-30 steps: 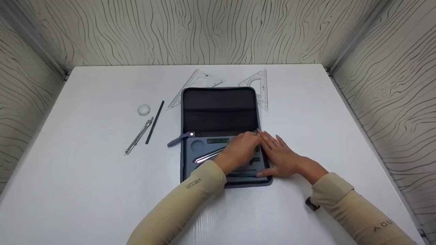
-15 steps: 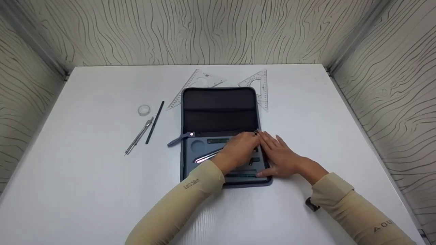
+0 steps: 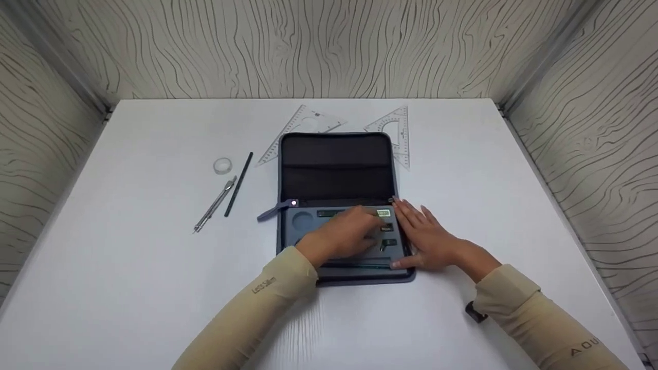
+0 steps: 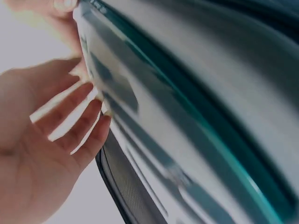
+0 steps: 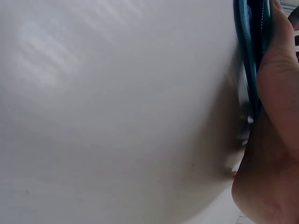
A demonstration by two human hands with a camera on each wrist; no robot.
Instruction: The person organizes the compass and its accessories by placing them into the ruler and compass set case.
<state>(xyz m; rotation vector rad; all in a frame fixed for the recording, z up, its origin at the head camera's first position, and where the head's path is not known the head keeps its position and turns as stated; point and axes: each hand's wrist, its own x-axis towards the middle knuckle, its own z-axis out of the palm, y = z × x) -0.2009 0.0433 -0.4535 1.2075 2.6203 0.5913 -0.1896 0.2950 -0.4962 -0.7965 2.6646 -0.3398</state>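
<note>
An unzipped stationery case [image 3: 336, 180] lies open, its dark lid flap toward the back and its grey-blue insert tray [image 3: 303, 238] toward the front. Over the middle of the tray is my left hand [image 3: 342, 234], fingertips close to the slots on the right. The left wrist view shows its fingers [image 4: 79, 126] loosely spread and reaching the insert. My right hand [image 3: 429, 241] rests along the case's right edge, fingers straight and thumb on the tray's front right corner. A small pale-labelled block [image 3: 383, 213] and a dark green rod [image 3: 367, 266] sit in slots.
Left of the case lie a metal compass [image 3: 215, 204], a dark green pencil [image 3: 239, 184] and a clear tape roll [image 3: 222, 165]. Two clear set squares, one left [image 3: 288, 128] and one right [image 3: 402, 131], lie partly beneath the lid. A strap [image 3: 275, 209] sticks out left.
My left hand has drawn back slightly to the left, uncovering the pale-labelled block at the tray's upper right. It now covers the shiny metal tool seen earlier. My right hand stays at the edge.
</note>
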